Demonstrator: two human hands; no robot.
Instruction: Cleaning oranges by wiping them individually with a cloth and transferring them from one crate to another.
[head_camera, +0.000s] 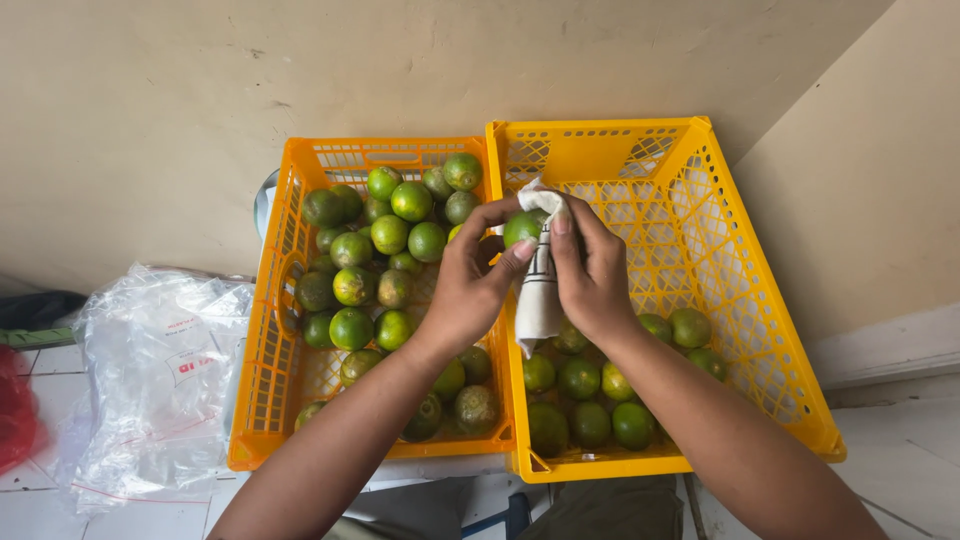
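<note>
You held a green lime (522, 228) above the seam between both crates, left hand (470, 285) pinching its left side, right hand (592, 275) pressing a white cloth (538, 290) against its right. Left crate (262, 330) full, right crate (760, 330) sparse.

At your lower left lies a heap of clear plastic bags (160, 380), crumpled, with red-and-white printed labels (190, 365).
</note>
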